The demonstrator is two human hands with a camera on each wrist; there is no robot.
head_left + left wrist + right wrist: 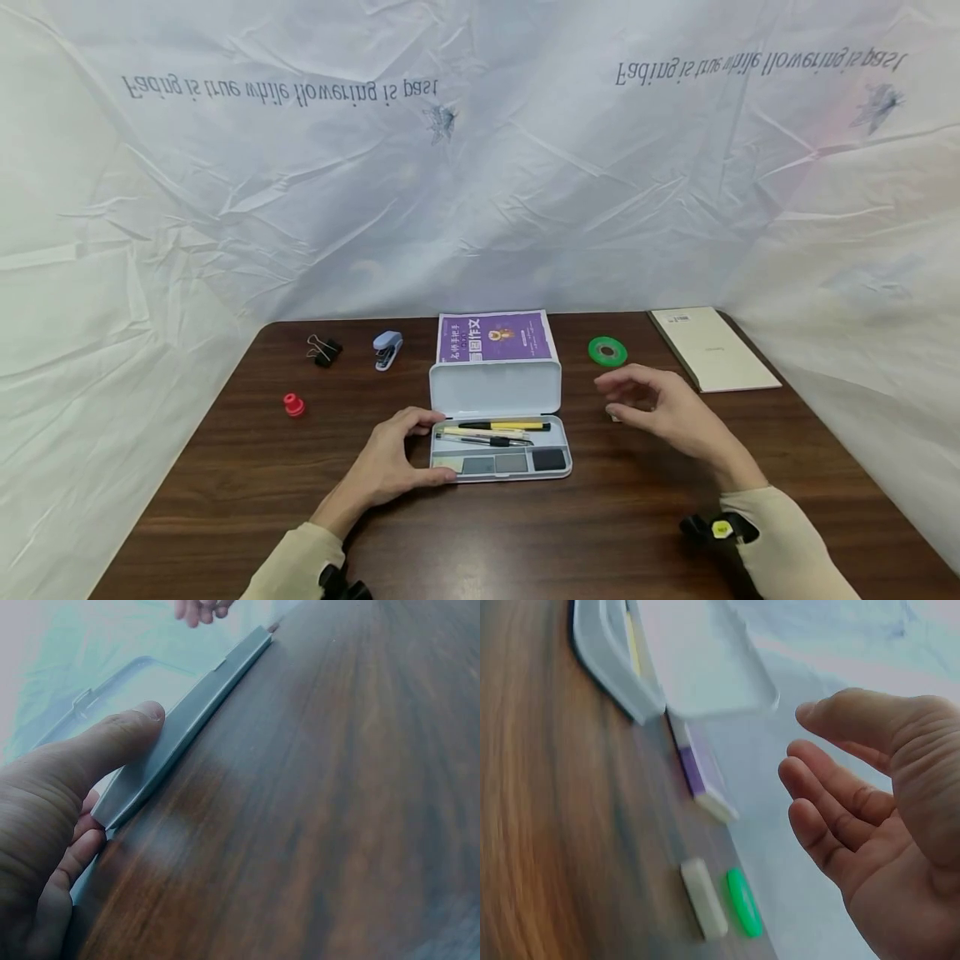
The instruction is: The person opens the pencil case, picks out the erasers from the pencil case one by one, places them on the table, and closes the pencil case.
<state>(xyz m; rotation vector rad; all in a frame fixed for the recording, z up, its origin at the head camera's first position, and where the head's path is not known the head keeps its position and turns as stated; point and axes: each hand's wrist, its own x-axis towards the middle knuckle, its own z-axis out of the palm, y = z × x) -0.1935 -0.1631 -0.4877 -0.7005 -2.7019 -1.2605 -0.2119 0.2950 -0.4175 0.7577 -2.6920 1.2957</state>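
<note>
Left hand [390, 467] gripping left end of open pencil case [498, 450], mid-table [225, 500]. Right hand [663, 412] hovering right of case, fingers loosely spread, empty. White eraser [703, 898] and green tape roll [607, 351] nearby.

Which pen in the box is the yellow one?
The yellow pen is the one lying nearest the raised lid of the pencil box. The other pens lie closer to the person, pale and black.
</note>
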